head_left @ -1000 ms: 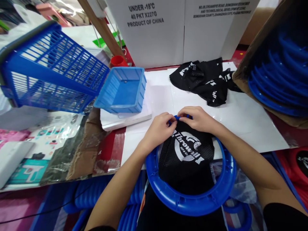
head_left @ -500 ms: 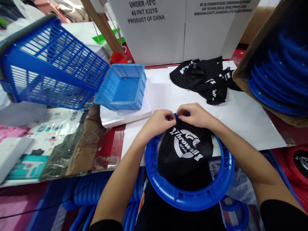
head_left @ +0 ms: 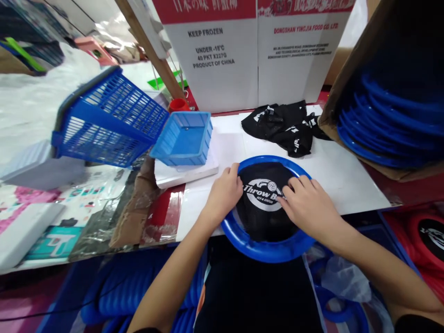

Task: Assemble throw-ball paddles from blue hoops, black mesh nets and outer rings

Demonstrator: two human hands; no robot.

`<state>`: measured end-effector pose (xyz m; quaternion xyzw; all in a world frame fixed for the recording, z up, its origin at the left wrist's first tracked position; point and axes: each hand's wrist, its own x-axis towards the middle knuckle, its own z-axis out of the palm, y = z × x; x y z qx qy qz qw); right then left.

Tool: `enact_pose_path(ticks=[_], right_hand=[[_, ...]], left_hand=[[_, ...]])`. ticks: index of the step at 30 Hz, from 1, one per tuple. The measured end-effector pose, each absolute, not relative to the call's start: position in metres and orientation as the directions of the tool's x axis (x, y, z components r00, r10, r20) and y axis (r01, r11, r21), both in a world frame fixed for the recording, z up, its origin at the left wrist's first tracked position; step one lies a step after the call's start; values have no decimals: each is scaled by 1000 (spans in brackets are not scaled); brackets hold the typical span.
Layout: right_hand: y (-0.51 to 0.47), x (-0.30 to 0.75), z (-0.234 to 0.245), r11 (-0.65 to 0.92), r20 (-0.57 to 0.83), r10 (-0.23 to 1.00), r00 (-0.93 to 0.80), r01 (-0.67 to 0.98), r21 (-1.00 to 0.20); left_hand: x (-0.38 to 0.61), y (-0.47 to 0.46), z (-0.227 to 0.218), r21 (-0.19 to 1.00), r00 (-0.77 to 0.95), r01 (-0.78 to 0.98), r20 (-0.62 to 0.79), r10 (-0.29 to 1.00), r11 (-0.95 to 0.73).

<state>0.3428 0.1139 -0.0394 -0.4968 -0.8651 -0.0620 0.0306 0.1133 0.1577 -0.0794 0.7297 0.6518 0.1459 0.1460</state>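
A blue plastic ring (head_left: 267,254) rests at the table's front edge, just above my lap. Across its opening lies a black mesh fabric disc (head_left: 260,226) with white "Throw Ball" lettering, partly covered by my right hand. My left hand (head_left: 225,192) is closed around the ring's left side. Over the right side reaches my right hand (head_left: 308,203), its bent fingers and thumb closed at the edge of the fabric. More black printed fabric pieces (head_left: 277,122) lie in a loose pile behind the ring.
A carton of blue rings (head_left: 388,134) stands on the right. To the left are a light blue tray (head_left: 182,143) and a tilted blue basket (head_left: 114,120). A white carton (head_left: 222,83) blocks the back. Blue rings (head_left: 149,286) and red discs (head_left: 423,236) sit below table level.
The ring has tilted flatter and moved up onto the table's edge. My hands have parted from its far rim to its left and right sides. The fabric now spreads across the opening.
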Motion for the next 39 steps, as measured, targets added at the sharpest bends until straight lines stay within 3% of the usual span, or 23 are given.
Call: enact_pose_path(ticks=[3,6,10,15,18,19,22,25,31,36,39], right_hand=[[103,359,-59,344,84,933,-351,935,91],[120,371,-76,282,75,956,-282,959,17],[158,373,-82,385,15,921,-389,906,-175],[208,355,-78,561,-65,749,-659,684,-467],[234,340,-73,617,-55,648,-759,566,-547],[240,336,-71,631,-44,614,-788,524,-572],[250,330,-71,641,-3,545,-838,420,-642],[249,334,-75,643,60,541,-839,367,-672],[236,349,-79,571,146,585,-797,278,-773],[230,348,-77,624,209,617,-759,310,-718],[227,344,-80,627,177,613,-770,338,-701]], left_hand=[[121,130,-62,327,-15,943,-138,990,60],[121,88,-43,320,50,945,-332,942,63],[121,30,-16,374,412,894,-471,780,-246],[130,35,12,414,660,748,-549,512,-520],[128,94,11,495,769,638,-450,455,-589],[125,118,6,495,771,637,-386,507,-591],[116,181,-19,364,690,687,-57,721,-629],[110,213,-49,344,727,608,123,676,-716],[108,220,-88,502,719,550,121,684,-667],[105,222,-93,709,706,399,167,688,-581],[103,223,-94,786,658,356,172,733,-505]])
